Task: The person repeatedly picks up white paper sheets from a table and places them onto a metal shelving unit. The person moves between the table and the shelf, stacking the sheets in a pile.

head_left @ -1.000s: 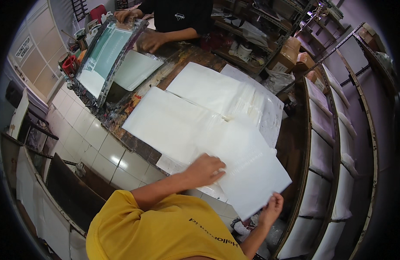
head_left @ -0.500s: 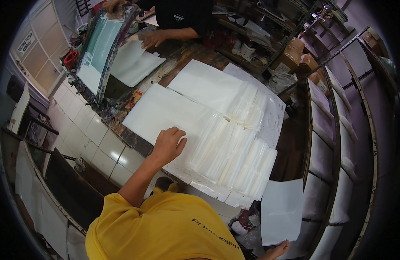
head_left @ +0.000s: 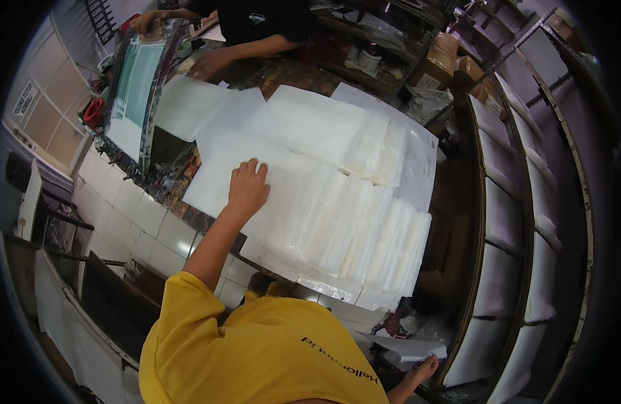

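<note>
My left hand (head_left: 248, 188) lies with fingers apart on the white sheets (head_left: 304, 222), which are fanned in overlapping rows on the table. At the lower right, my right hand (head_left: 428, 369) pinches the edge of a single white sheet (head_left: 408, 349), seen nearly edge-on beside the rack. Across the table a co-worker's blurred hand (head_left: 209, 64) is over another white sheet (head_left: 189, 101), which reaches to the fanned ones. The co-worker's other hand (head_left: 145, 22) is on the top of a raised screen-printing frame (head_left: 152, 101) with a green mesh.
A tall rack (head_left: 519, 262) holding white sheets on several tiers stands on my right. Cardboard boxes (head_left: 438, 60) and a grey plastic bag (head_left: 428, 104) sit at the far right. A red container (head_left: 94, 112) is by the frame. Dark panels (head_left: 115, 303) stand at the lower left.
The sheet in my right hand has tipped from facing me to nearly edge-on. My left hand has shifted slightly up and left. The co-worker's sheet has moved right, against the fanned sheets.
</note>
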